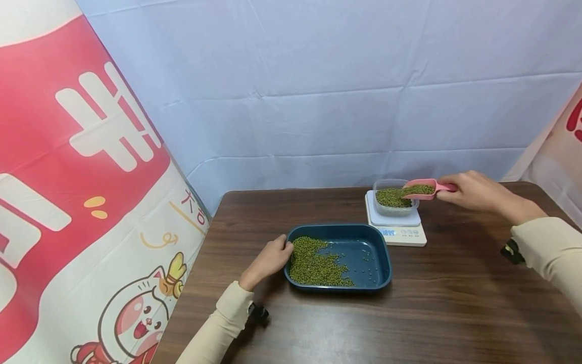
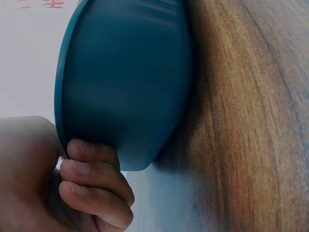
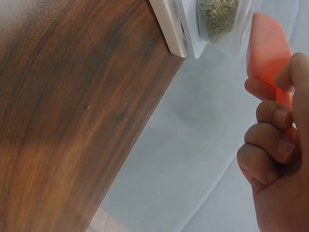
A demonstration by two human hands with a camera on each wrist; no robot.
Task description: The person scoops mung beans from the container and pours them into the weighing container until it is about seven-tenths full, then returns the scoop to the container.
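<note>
With curled fingers my right hand (image 1: 470,191) grips the handle of a pink scoop (image 1: 429,183). Green mung beans (image 1: 419,189) lie in the scoop, whose lip is over the rim of a clear plastic container (image 1: 394,211). That container holds more beans and stands on a white kitchen scale (image 1: 416,237) with a lit display. At the left end of a dark blue tray (image 1: 384,253), my left hand (image 1: 271,257) pinches the rim, thumb on top and fingers against the outer wall (image 2: 125,72). Beans (image 1: 318,265) cover the tray's left part; a few are scattered on its right.
The brown wooden table (image 1: 450,308) carries the tray and scale. A pale cloth (image 1: 309,101) hangs behind its back edge, and a red and white printed banner (image 1: 54,151) stands at the left. Small specks (image 3: 87,107) lie on the tabletop in the right wrist view.
</note>
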